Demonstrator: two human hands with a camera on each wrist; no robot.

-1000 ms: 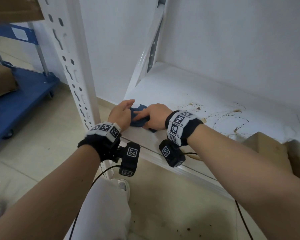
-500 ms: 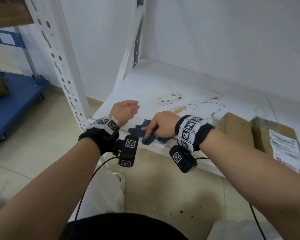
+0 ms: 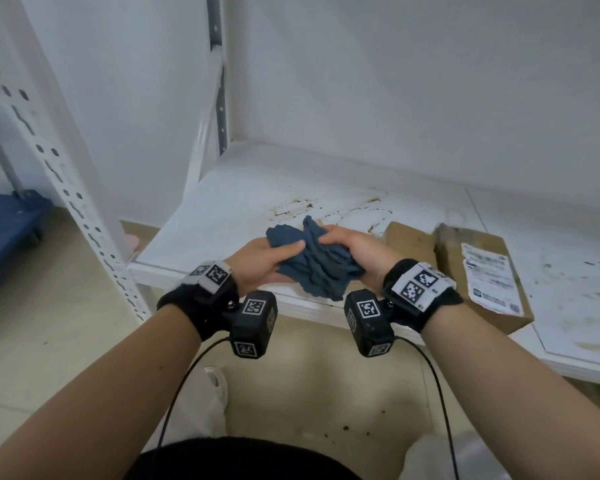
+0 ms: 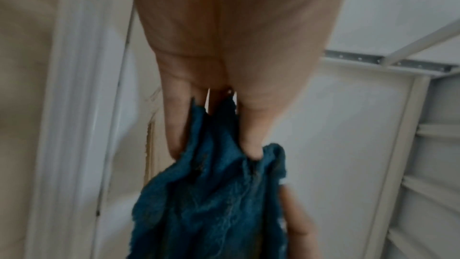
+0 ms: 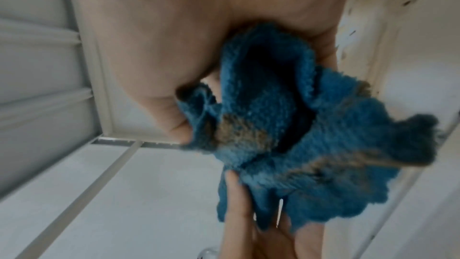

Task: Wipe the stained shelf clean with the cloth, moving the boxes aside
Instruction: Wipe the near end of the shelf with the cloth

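One cloth (image 3: pixel 314 263), pinched by both hands: left (image 3: pixel 262 259), right (image 3: pixel 355 252). Two boxes (image 3: pixel 478 271) on stained shelf (image 3: pixel 222 202).

Storeroom: metal racking (image 3: pixel 66 188), cardboard boxes (image 3: pixel 478 271)

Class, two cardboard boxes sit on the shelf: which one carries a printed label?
The right-hand box, nearer the shelf's front edge: a white label lies on its top. The left box shows bare cardboard.
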